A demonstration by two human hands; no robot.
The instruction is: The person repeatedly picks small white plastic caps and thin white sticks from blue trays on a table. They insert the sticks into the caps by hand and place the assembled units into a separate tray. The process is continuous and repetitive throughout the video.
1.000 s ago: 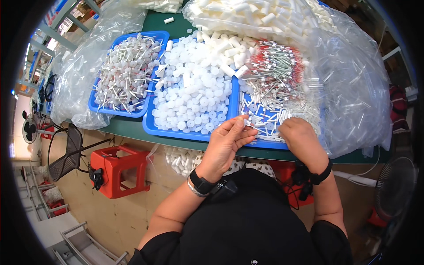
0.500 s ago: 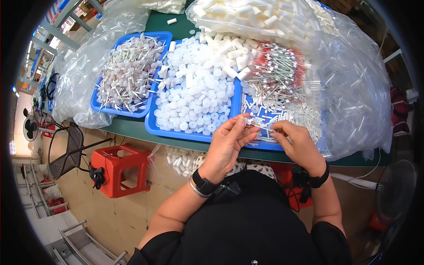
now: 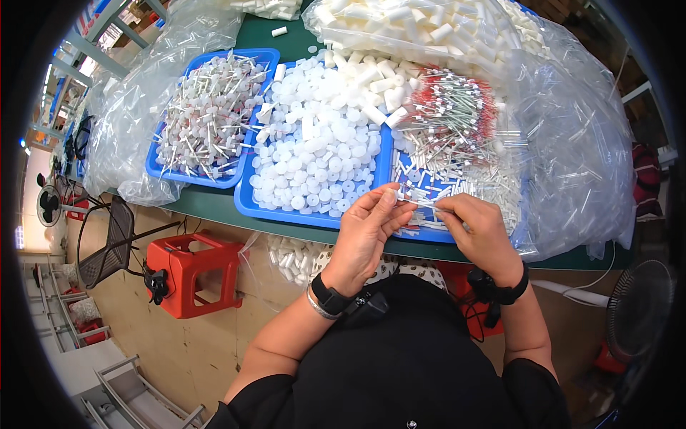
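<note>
My left hand (image 3: 370, 232) pinches one end of a thin white stick (image 3: 421, 204) between thumb and forefinger. The fingers of my right hand (image 3: 480, 232) are closed on its other end. Both hands hover over the front of the right blue tray (image 3: 429, 234), where short white tubes (image 3: 429, 171) lie in a loose pile. Behind these rests a heap of thin red and green pieces with white ends (image 3: 454, 107). To the left, translucent round discs (image 3: 314, 157) fill the middle blue tray (image 3: 286, 213). Fine detail at my fingertips is too small to make out.
A third blue tray (image 3: 189, 180) on the left holds stick-and-disc pieces (image 3: 211, 114). Thick white cylinders (image 3: 421, 25) fill a clear bag at the back. Plastic bags (image 3: 572, 157) cover the right side. A red stool (image 3: 193, 275) and a fan (image 3: 639, 307) stand below the green table.
My right fingers have shifted very slightly around the stick's end. My left hand keeps nearly the same place and pinch; the trays have not moved.
</note>
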